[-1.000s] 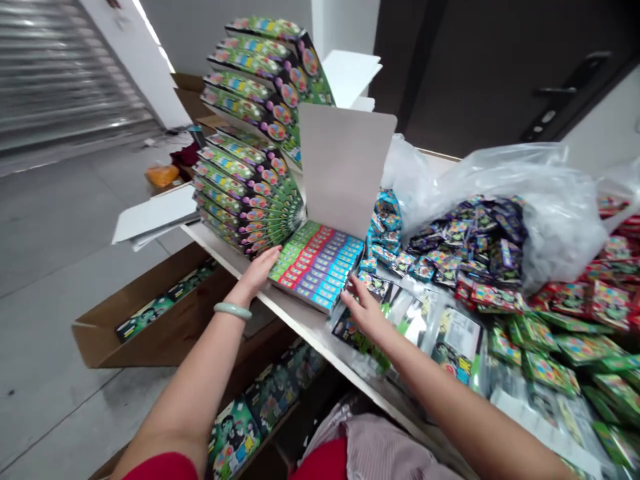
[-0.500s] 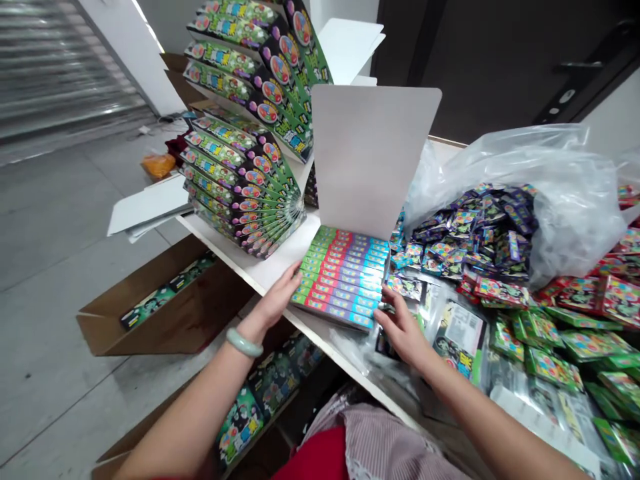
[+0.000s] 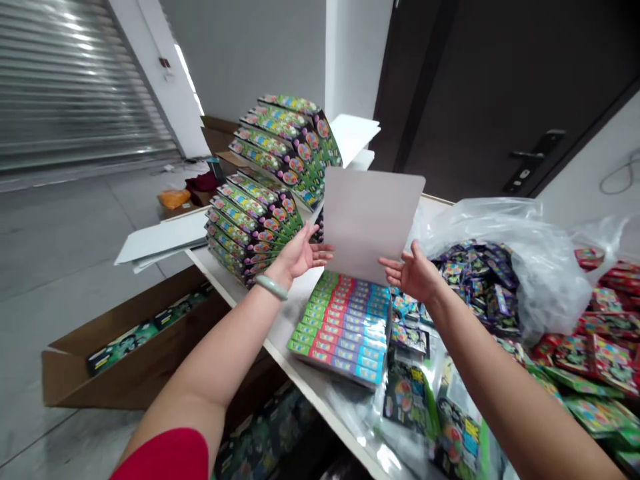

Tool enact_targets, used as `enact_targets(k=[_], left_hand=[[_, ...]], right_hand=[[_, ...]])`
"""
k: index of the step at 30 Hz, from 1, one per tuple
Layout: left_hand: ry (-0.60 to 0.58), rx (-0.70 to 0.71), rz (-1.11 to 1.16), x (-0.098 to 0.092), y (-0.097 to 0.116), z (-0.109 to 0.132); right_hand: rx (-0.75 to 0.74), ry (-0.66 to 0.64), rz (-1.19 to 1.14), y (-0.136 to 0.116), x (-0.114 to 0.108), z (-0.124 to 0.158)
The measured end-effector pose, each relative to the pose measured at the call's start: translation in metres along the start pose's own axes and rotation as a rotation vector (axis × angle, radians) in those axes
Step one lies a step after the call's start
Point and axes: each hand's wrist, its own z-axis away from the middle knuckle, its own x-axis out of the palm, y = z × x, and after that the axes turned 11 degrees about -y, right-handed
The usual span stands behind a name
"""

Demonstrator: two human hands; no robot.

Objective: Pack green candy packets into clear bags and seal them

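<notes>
White card (image 3: 373, 223) stands upright behind a stack of green, red and blue boxes (image 3: 343, 330) on the table (image 3: 283, 320). The left hand (image 3: 296, 255) and right hand (image 3: 411, 273) flank it, fingers spread wide, holding nothing. The boxes' printing is too small to read.

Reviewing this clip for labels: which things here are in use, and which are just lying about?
In use: left hand, right hand, white card, stacked boxes.
Lying about: fanned box stacks, loose packets, plastic bag, floor carton.
</notes>
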Motion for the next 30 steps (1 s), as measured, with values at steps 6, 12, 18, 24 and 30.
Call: enact_targets(k=[6,12,18,24,30], left_hand=[[-0.229,-0.116,-0.058,-0.008,-0.002,0.040],[-0.243,-0.035,-0.208,0.004,-0.020,0.102],[0.057,0.321,-0.633,0.008,-0.047,0.077],[0.232,0.464,-0.770,0.016,-0.039,0.066],[0.152,0.563,-1.075,0.019,-0.033,0.063]], right_hand=[[0.134,-0.171,0.146,0.006,0.009,0.043],[-0.022,-0.142,0.556,0.023,0.018,0.066],[-0.403,0.164,1.024,0.047,0.006,0.053],[-0.545,0.232,1.053,0.050,0.025,0.065],[-0.656,0.421,1.318,0.042,0.028,0.062]])
